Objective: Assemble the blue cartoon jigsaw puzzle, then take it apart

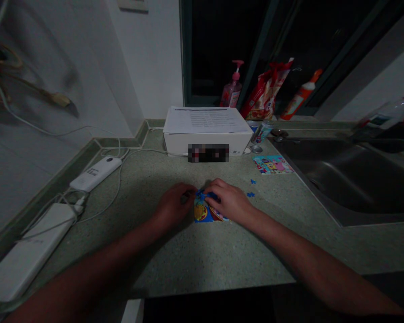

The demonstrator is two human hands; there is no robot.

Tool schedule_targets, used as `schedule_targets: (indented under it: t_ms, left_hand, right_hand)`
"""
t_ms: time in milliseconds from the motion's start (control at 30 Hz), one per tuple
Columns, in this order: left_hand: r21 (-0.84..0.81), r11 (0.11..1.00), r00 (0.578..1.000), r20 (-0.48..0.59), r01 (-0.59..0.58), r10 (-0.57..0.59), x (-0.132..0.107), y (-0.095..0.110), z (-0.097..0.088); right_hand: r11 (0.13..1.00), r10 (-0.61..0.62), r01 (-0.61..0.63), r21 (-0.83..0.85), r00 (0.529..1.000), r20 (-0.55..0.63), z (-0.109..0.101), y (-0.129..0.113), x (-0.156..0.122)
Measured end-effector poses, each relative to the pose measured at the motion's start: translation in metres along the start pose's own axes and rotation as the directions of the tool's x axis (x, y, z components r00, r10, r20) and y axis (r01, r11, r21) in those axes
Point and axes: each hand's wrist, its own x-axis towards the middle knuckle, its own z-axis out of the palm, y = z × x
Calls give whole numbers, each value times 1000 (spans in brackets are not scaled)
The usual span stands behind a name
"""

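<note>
A small jigsaw puzzle with a bright blue, yellow and red picture lies on the speckled green countertop, between my hands. My right hand presses its fingertips on a blue piece at the puzzle's far edge, and the fingers hide part of it. My left hand touches the same edge from the near left, and I cannot tell if it grips anything. Two loose blue pieces lie to the right. Beyond them is a colourful picture card.
A white box topped with printed paper stands ahead, with a pump bottle, a red bag and an orange bottle behind it. A steel sink lies right. White power banks and cables lie left.
</note>
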Motion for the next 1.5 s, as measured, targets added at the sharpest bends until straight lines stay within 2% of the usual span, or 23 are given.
schedule_targets:
  t_ms: [233,367,467,567,667,767,933,1133,1500]
  left_hand:
    - [13,999,998,-27,-51,51,0,-6,3]
    - [19,999,999,-9,-49,49,-1,-6,3]
    - [21,1000,1000,2,1,-1,0,-2,1]
    - [-25,993,992,46,115,-114,2,4,-1]
    - [-88,960,959,127,266,-254,4,8,-2]
    - [-148,928,931,188,343,-314,6,10,-2]
    - [-236,891,918,185,389,-352,7,11,-3]
    - [-297,845,894,203,445,-400,8,16,-5]
    - [-313,847,902,187,431,-390,7,12,-2]
  right_hand:
    - [998,19,-16,-55,998,60,3,2,2]
    - [998,8,-4,-66,998,57,3,1,3]
    - [999,-45,46,-26,999,25,1,0,2]
    - [992,-125,125,31,992,-13,-2,-2,0]
    - [981,-181,183,59,983,-29,-4,-4,-2]
    - [978,-200,202,58,979,-41,-4,-5,-3]
    - [981,-156,167,94,981,-113,-5,-8,-4]
    - [981,-186,190,40,977,-101,-6,-9,-5]
    - [978,-204,209,18,967,-150,-5,-6,-3]
